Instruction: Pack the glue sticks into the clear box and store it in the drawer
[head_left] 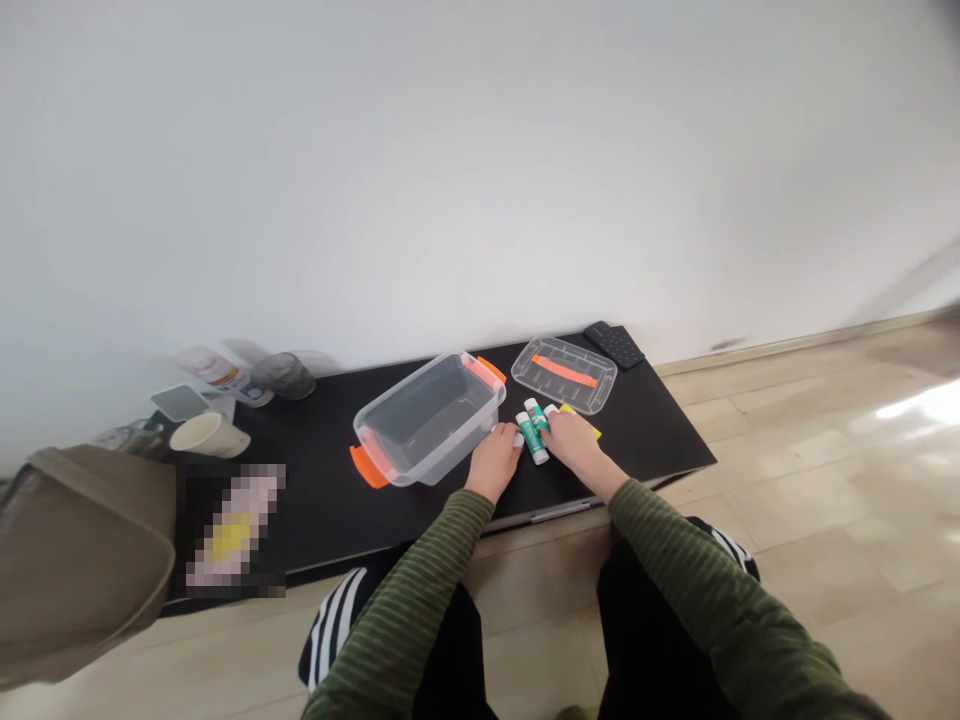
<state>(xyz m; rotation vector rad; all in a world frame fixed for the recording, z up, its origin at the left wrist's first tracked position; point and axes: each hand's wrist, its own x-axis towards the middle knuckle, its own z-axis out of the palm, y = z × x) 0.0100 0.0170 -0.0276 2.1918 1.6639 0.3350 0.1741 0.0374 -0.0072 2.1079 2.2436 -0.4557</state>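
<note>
Two green cylindrical tubes with white ends (532, 438) lie side by side on the black tabletop (330, 510), between hands held apart. The right hand (576, 438) bends over the nearer tube; the left hand (495, 460) curls at four o'clock of the clear orange-handled plastic box (457, 455). I cannot tell whether either grips anything. The clear orange-strapped lid (564, 371) sits at one o'clock from the tubes.

Bin (451, 458) open abv, gap twd cup (210, 436), L hand (495, 464) at nr-R corner
</note>
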